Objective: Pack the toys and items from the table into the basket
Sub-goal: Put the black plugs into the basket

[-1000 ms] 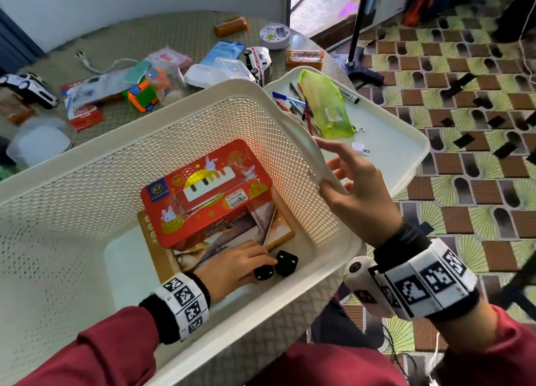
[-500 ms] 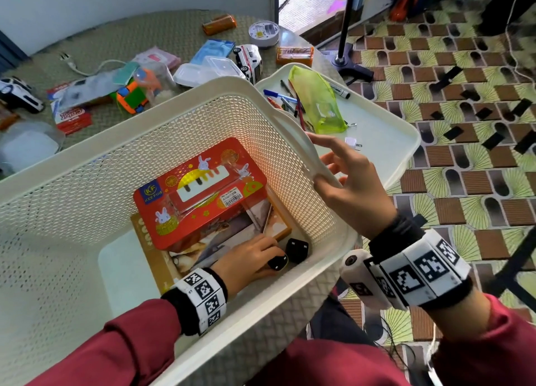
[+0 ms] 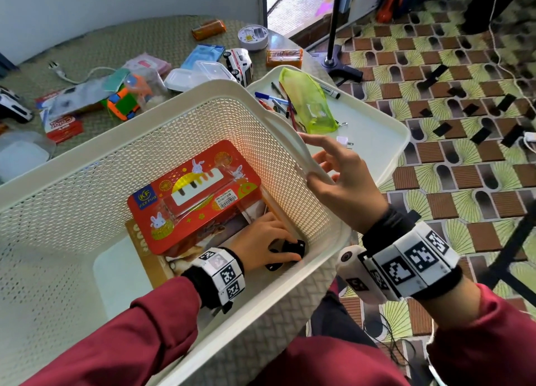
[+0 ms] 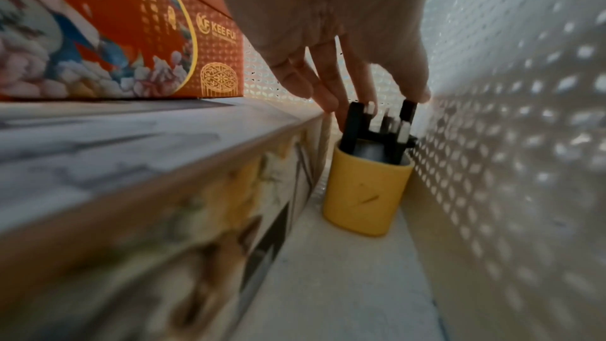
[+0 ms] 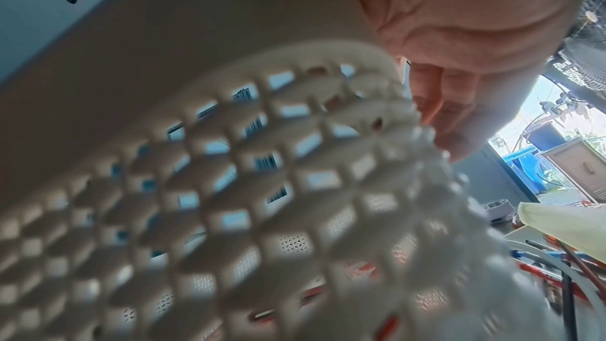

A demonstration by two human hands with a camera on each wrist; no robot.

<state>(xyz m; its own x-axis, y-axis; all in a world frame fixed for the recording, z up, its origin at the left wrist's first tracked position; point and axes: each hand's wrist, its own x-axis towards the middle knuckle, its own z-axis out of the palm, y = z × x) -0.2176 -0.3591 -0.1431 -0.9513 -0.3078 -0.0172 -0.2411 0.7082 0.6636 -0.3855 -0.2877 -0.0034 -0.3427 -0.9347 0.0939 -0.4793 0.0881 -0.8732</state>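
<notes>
A cream mesh basket (image 3: pixel 174 104) stands in front of me. In it a red bunny-print box (image 3: pixel 194 194) lies on a flat picture box (image 3: pixel 145 261). My left hand (image 3: pixel 278 249) reaches into the gap by the basket's right wall (image 4: pixel 508 139). There its fingers and thumb pinch the black wheels of a small yellow toy (image 4: pixel 367 191) that stands on end on the basket floor. From above only the toy's black wheels (image 3: pixel 290 247) show. My right hand (image 3: pixel 324 176) grips the basket's right rim, thumb inside and fingers curled under the rim (image 5: pixel 229 66).
A white tray (image 3: pixel 377 142) right of the basket holds a green pouch (image 3: pixel 307 104) and several pens. On the table behind lie a white toy van (image 3: pixel 240 63), a colourful toy (image 3: pixel 124 104), clear containers (image 3: pixel 200 75) and packets. A stand pole (image 3: pixel 333 37) rises beyond.
My left hand has slid a little toward the basket's right wall and its fingers now cover the toy's black wheels. My right hand keeps its grip on the rim.
</notes>
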